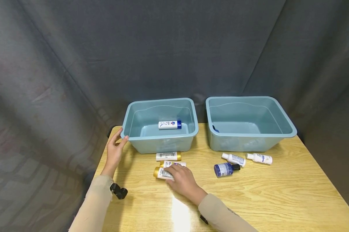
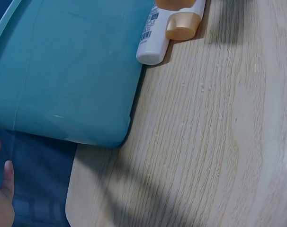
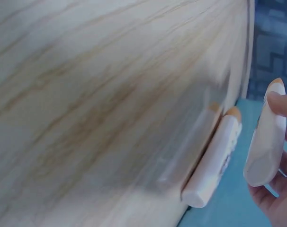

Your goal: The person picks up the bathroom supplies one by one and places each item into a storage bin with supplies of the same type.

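My right hand point(image 1: 184, 181) grips a white bottle with a gold cap point(image 1: 164, 174), in front of the left blue bin point(image 1: 160, 143). In the right wrist view, the thumb and fingers hold this white bottle point(image 3: 267, 142) above the table. Just behind it lies a second gold-capped white bottle point(image 1: 165, 163), partly covered by the hand. Against the bin's base is another white bottle point(image 1: 166, 156), its gold cap pointing right. At the bin's front-left corner, my left hand point(image 1: 114, 154) touches the rim with spread fingers and thumb. A white bottle with a blue cap point(image 1: 168, 125) lies inside that bin.
A second blue bin point(image 1: 251, 143) stands to the right, with a small dark blue item point(image 1: 215, 129) inside its left end. Before it lie a blue bottle with a black cap point(image 1: 224, 169) and two white bottles, one left point(image 1: 235, 159), one right point(image 1: 261, 158). Dark curtain point(image 1: 174, 48) hangs behind.
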A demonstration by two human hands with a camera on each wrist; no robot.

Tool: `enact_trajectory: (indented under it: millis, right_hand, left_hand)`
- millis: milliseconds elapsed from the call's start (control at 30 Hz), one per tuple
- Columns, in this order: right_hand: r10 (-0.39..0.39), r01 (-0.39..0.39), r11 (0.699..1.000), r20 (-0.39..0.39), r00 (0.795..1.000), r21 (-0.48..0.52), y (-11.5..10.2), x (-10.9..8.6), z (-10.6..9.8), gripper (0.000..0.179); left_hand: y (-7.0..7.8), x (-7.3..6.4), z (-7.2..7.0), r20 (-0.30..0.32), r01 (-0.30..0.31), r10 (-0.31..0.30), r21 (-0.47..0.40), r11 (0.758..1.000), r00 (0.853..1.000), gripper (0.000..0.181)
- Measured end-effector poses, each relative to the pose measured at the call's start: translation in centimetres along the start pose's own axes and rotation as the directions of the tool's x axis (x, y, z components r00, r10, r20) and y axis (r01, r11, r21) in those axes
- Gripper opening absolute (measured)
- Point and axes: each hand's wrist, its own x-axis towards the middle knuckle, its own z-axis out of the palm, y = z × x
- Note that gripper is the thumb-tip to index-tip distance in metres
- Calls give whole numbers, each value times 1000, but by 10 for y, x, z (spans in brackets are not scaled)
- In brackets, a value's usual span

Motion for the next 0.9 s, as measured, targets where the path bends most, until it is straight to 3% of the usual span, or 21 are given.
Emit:
enact_trajectory:
  millis: [367, 633, 900]
  right_hand:
    - [-114, 115, 993, -104, 988, 5, -12, 1, -14, 45]
    - [-161, 165, 986, -157, 974, 17, -17, 4, -23, 43]
    - [-204, 208, 978, -210, 956, 0, -23, 9, -33, 43]
  left_hand:
    - [-6, 3, 2, -28, 3, -4, -15, 1000, 1000, 51]
    - [-39, 15, 2, -48, 6, -7, -25, 1000, 999, 51]
    - [-42, 16, 4, -61, -6, 4, -23, 1000, 998, 51]
